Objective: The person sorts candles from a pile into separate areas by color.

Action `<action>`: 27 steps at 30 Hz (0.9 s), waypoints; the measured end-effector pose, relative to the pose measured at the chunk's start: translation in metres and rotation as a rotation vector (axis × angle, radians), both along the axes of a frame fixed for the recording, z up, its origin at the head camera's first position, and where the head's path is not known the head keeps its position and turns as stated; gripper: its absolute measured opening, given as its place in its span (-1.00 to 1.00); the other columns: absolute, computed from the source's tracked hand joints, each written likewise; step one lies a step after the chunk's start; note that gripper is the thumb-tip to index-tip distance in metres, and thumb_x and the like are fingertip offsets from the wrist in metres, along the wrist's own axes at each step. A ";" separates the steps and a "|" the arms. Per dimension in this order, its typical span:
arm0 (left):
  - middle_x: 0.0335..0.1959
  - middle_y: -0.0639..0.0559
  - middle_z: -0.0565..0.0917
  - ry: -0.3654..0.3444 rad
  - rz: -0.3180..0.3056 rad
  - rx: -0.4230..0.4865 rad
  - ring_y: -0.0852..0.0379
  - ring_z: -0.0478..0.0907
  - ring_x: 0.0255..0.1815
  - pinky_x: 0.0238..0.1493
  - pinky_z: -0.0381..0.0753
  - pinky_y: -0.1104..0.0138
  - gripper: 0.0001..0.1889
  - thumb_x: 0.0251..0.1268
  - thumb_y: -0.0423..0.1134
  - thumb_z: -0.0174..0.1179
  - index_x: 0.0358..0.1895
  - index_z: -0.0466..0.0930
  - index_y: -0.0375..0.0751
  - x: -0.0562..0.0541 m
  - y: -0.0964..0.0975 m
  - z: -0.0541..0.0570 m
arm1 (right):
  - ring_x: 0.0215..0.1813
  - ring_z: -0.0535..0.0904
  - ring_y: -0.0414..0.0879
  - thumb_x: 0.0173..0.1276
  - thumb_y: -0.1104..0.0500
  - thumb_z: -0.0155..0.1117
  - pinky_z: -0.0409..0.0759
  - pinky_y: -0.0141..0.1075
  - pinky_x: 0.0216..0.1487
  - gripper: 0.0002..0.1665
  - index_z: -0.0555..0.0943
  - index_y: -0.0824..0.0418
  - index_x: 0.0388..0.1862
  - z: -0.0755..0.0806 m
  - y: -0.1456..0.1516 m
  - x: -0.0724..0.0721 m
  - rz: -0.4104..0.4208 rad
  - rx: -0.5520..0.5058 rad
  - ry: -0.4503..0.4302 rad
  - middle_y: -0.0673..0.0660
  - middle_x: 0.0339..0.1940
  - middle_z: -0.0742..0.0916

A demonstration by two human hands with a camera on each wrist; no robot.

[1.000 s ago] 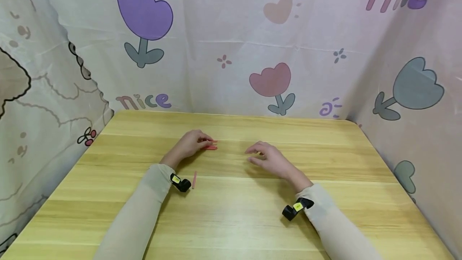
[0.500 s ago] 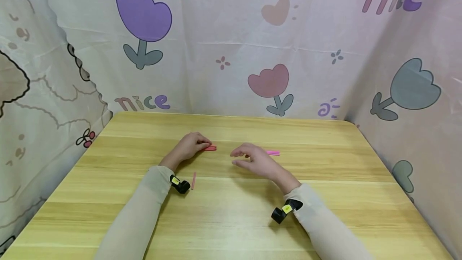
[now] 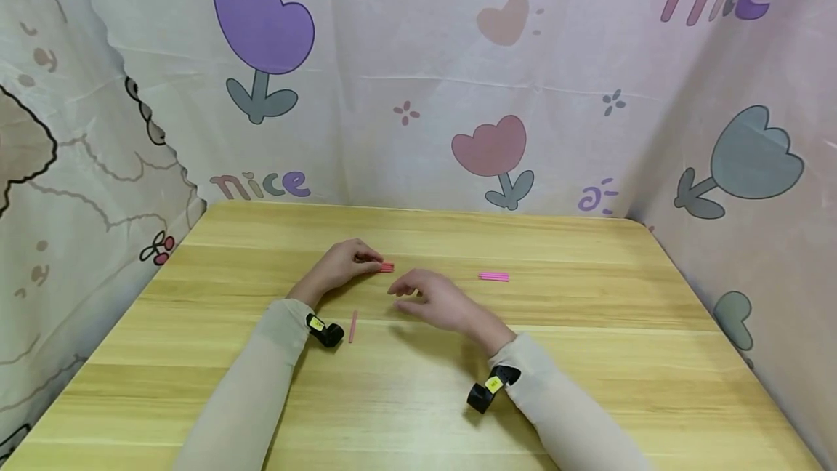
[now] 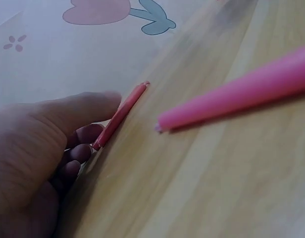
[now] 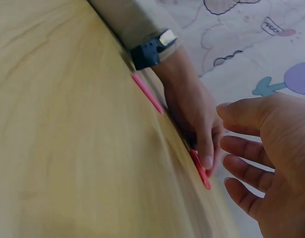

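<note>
My left hand (image 3: 340, 265) rests at the back of the table and pinches the near end of a small row of thin red sticks (image 3: 388, 267). In the left wrist view its thumb lies against the red sticks (image 4: 124, 113), with curled fingers on their other side. Closer to me lies a single pink stick (image 3: 353, 327), which shows a small pale nub at its end in the left wrist view. My right hand (image 3: 434, 300) hovers over the table, right of the red sticks, its fingers loosely bent and holding nothing.
A row of bright pink sticks (image 3: 493, 277) lies on the wooden table (image 3: 588, 384) to the right of my right hand. Printed cloth (image 3: 392, 35) hangs behind the table and at both sides.
My right hand has moved left and toward me, uncovering the pink row. My left hand has lowered a raised red stick onto the others and stays there.
</note>
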State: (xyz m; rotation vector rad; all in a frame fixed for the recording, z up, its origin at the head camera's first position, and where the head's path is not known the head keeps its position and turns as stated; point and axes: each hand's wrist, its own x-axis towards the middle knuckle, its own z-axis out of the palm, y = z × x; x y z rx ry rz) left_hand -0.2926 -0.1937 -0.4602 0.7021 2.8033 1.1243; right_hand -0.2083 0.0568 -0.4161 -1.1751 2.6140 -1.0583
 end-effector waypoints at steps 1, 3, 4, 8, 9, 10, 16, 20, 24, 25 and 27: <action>-0.16 0.05 0.64 -0.001 -0.007 0.004 0.05 0.54 -0.09 0.02 0.48 0.11 -0.75 0.29 -0.08 0.32 -0.08 0.76 -0.10 0.001 0.000 0.000 | 0.02 0.57 -0.11 0.40 0.10 0.30 0.54 -0.24 0.06 -0.66 0.61 0.16 0.11 -0.001 -0.002 0.001 0.007 -0.003 -0.009 0.05 0.00 0.68; -0.16 0.04 0.64 -0.004 -0.016 0.010 0.06 0.54 -0.10 0.01 0.48 0.12 -0.74 0.25 -0.08 0.36 -0.08 0.76 -0.11 0.001 -0.001 0.000 | 0.02 0.58 -0.10 0.40 0.11 0.31 0.53 -0.25 0.07 -0.63 0.60 0.20 0.13 -0.002 -0.007 0.002 0.023 -0.009 -0.013 0.11 0.00 0.68; -0.16 0.04 0.64 -0.004 -0.020 0.011 0.06 0.54 -0.11 0.00 0.48 0.12 -0.73 0.23 -0.08 0.37 -0.07 0.76 -0.12 0.001 -0.001 0.000 | 0.01 0.58 -0.10 0.40 0.12 0.31 0.53 -0.25 0.07 -0.62 0.59 0.21 0.14 -0.002 -0.010 0.003 0.030 -0.014 -0.013 0.13 -0.01 0.69; -0.16 0.03 0.64 0.004 -0.031 0.014 0.06 0.54 -0.11 -0.01 0.48 0.13 -0.72 0.21 -0.10 0.39 -0.07 0.76 -0.13 0.001 -0.002 -0.001 | -0.02 0.60 -0.10 0.39 0.15 0.31 0.53 -0.27 0.06 -0.61 0.57 0.24 0.15 -0.002 -0.020 0.005 0.041 -0.014 0.006 0.15 -0.04 0.70; -0.16 0.03 0.64 0.006 -0.033 0.015 0.06 0.54 -0.11 -0.01 0.48 0.13 -0.72 0.21 -0.11 0.39 -0.07 0.76 -0.13 0.000 -0.002 -0.001 | -0.03 0.60 -0.11 0.38 0.14 0.31 0.53 -0.29 0.05 -0.61 0.58 0.23 0.14 -0.002 -0.022 0.005 0.040 -0.007 0.007 0.14 -0.05 0.70; -0.16 0.03 0.64 0.009 -0.037 0.017 0.06 0.54 -0.12 -0.02 0.48 0.13 -0.72 0.20 -0.12 0.39 -0.07 0.76 -0.14 0.000 -0.002 0.000 | -0.05 0.60 -0.12 0.39 0.14 0.31 0.53 -0.31 0.04 -0.62 0.58 0.23 0.14 -0.002 -0.024 0.005 0.042 -0.001 0.005 0.13 -0.07 0.71; -0.17 0.04 0.64 0.019 -0.045 0.022 0.06 0.54 -0.12 -0.01 0.48 0.14 -0.75 0.20 -0.15 0.40 -0.08 0.77 -0.14 -0.002 -0.001 0.001 | -0.09 0.60 -0.19 0.39 0.09 0.32 0.51 -0.40 0.00 -0.64 0.60 0.21 0.10 -0.003 -0.035 0.006 0.044 0.045 -0.013 0.06 -0.13 0.71; -0.17 0.04 0.64 0.022 -0.047 0.017 0.06 0.54 -0.12 -0.01 0.47 0.14 -0.75 0.20 -0.16 0.39 -0.08 0.77 -0.14 -0.002 -0.001 0.001 | -0.10 0.60 -0.19 0.39 0.09 0.32 0.49 -0.42 -0.01 -0.66 0.62 0.19 0.08 -0.004 -0.042 0.006 0.038 0.073 -0.004 0.03 -0.15 0.72; -0.17 0.04 0.63 0.018 -0.047 0.014 0.06 0.53 -0.12 -0.01 0.46 0.15 -0.76 0.21 -0.16 0.39 -0.08 0.77 -0.14 -0.002 -0.002 -0.001 | -0.13 0.59 -0.25 0.39 0.10 0.31 0.48 -0.44 -0.01 -0.70 0.64 0.18 0.04 -0.008 -0.051 0.007 0.039 0.111 0.012 -0.01 -0.17 0.71; -0.17 0.04 0.63 0.017 -0.045 0.013 0.06 0.53 -0.12 -0.01 0.46 0.15 -0.76 0.21 -0.16 0.39 -0.08 0.77 -0.13 -0.002 -0.002 -0.001 | -0.12 0.59 -0.26 0.39 0.11 0.30 0.48 -0.44 0.00 -0.71 0.65 0.17 0.03 -0.009 -0.053 0.007 0.045 0.122 0.021 -0.02 -0.17 0.71; -0.17 0.04 0.64 0.015 -0.041 0.017 0.06 0.53 -0.13 -0.03 0.46 0.16 -0.76 0.21 -0.16 0.39 -0.09 0.77 -0.13 -0.002 -0.003 -0.002 | -0.12 0.59 -0.29 0.39 0.10 0.30 0.48 -0.46 0.00 -0.73 0.66 0.15 0.02 -0.012 -0.056 0.009 0.055 0.134 0.034 -0.03 -0.17 0.71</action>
